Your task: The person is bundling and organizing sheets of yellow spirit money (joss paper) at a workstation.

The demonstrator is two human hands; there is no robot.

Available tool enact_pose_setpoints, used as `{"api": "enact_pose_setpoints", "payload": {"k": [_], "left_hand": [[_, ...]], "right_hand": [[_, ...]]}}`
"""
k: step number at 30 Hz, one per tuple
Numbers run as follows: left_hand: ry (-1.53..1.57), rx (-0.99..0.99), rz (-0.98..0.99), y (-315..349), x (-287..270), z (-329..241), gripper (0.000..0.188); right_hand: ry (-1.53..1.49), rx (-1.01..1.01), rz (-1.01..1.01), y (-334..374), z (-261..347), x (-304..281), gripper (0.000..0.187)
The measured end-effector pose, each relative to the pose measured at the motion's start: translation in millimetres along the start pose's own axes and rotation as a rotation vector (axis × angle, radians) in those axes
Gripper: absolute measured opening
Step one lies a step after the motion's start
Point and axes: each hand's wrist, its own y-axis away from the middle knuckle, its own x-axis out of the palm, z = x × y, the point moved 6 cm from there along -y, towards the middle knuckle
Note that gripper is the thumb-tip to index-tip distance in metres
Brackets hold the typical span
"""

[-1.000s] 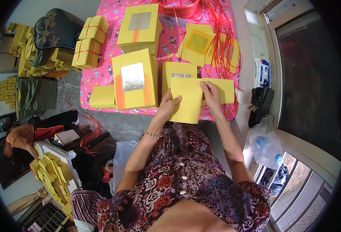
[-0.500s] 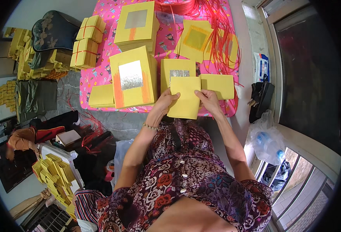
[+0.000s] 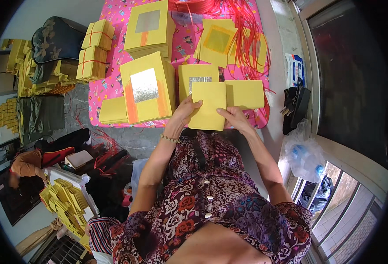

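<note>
A folded yellow paper (image 3: 208, 110) is held upright at the table's near edge, between my two hands. My left hand (image 3: 185, 113) grips its left side, thumb on the face towards me. On the right side my right hand (image 3: 236, 119) pinches it the same way. Just behind lies a yellow sheet with a silver square (image 3: 199, 71), partly covered by the held paper. To its right is a plain folded yellow paper stack (image 3: 245, 93). Left of my hands stands a thick stack of yellow sheets (image 3: 144, 89), its top one bearing a silver square and orange strokes.
The pink patterned tablecloth (image 3: 185, 42) carries another tall yellow stack (image 3: 147, 26), bundles tied with red string (image 3: 92, 63), a low folded pile (image 3: 113, 110) and loose red strings (image 3: 247, 44). A co-worker's sleeve (image 3: 26, 163) shows left, near a white crate of yellow papers (image 3: 68, 202).
The view has shifted slightly. Both hands still hold the folded yellow paper in nearly the same place. At the left, the co-worker's arm has moved a little.
</note>
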Motion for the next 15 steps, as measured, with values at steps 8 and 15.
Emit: {"api": "enact_pose_setpoints", "payload": {"k": [8,15], "left_hand": [[-0.045,0.024,-0.026,-15,-5,7,0.032],[0.013,0.155,-0.026,-22,-3,-1,0.035]], "right_hand": [[-0.040,0.004,-0.018,12,-12,2,0.044],[-0.058,-0.003,-0.034,23,-17,6,0.040]]}}
